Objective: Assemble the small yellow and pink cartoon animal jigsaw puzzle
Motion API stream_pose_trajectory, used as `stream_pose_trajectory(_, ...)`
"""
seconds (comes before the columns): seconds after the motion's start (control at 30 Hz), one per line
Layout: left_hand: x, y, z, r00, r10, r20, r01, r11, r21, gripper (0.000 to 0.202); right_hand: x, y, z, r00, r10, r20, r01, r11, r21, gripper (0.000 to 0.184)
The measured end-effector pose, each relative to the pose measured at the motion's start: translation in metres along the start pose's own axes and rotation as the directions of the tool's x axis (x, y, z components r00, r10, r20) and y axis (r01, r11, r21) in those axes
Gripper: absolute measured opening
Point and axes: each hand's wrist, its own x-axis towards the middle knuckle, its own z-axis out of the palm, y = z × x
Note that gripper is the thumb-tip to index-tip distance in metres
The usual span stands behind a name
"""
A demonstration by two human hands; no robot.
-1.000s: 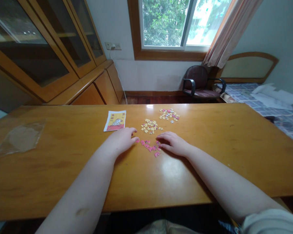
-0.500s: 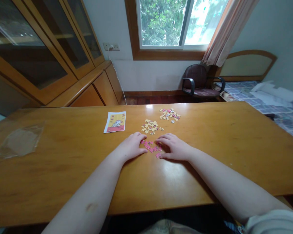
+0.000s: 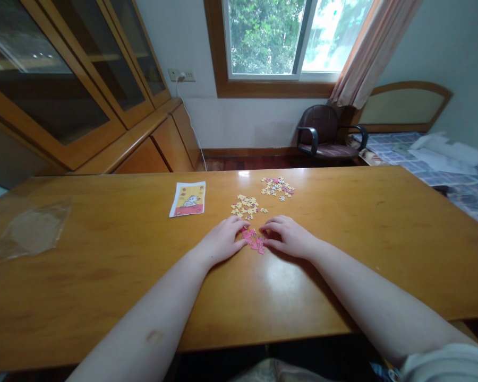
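Between my two hands, several pink puzzle pieces [image 3: 254, 241] lie in a small cluster on the wooden table [image 3: 115, 276]. My left hand [image 3: 226, 237] rests at the cluster's left side, thumb and fingers apart and curved around its edge. On the opposite side my right hand [image 3: 287, 236] lies with fingers spread, its fingertips touching or very near the pieces. Neither hand grips a piece. Just beyond them is a pile of yellow puzzle pieces [image 3: 245, 206]. Farther back to the right sits a mixed pile of yellow, pink and white pieces [image 3: 278, 187].
A picture card [image 3: 188, 199] with a white cartoon animal lies left of the piles. At the table's far left is a clear plastic bag [image 3: 32, 231]. Behind the table stand a cabinet [image 3: 143, 143], an armchair [image 3: 330, 132] and a bed [image 3: 406, 151].
My left hand has moved right and my right hand slightly back, narrowing the gap. The pink pieces are pushed into a tighter cluster. The other piles look the same.
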Motion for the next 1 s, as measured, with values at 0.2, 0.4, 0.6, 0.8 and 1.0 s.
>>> stream_pose_trajectory(0.2, 0.000, 0.000, -0.005, 0.999, 0.029, 0.024, -0.030, 0.999, 0.012, 0.024, 0.001, 0.004, 0.001, 0.991, 0.115, -0.071, -0.118, 0.992, -0.038, 0.016)
stream_pose_trajectory(0.4, 0.002, 0.004, -0.004, 0.999, 0.037, 0.005, -0.037, 0.999, 0.006, 0.021, 0.004, 0.006, 0.009, 0.975, 0.189, -0.117, -0.196, 0.979, -0.048, 0.020)
stream_pose_trajectory(0.6, 0.004, 0.006, -0.003, 0.998, 0.062, 0.010, -0.062, 0.998, 0.002, 0.022, 0.004, 0.015, 0.011, 0.979, 0.162, -0.124, -0.171, 0.983, -0.062, 0.016)
stream_pose_trajectory(0.8, 0.001, 0.005, -0.005, 0.994, 0.094, 0.064, -0.095, 0.995, 0.020, 0.021, 0.002, 0.013, 0.005, 0.976, 0.190, -0.107, -0.197, 0.979, -0.056, 0.012)
stream_pose_trajectory(1.0, 0.001, 0.010, -0.006, 0.964, 0.178, 0.198, -0.178, 0.984, -0.021, 0.013, -0.002, 0.015, -0.013, 0.977, 0.210, 0.027, -0.206, 0.973, -0.105, 0.015)
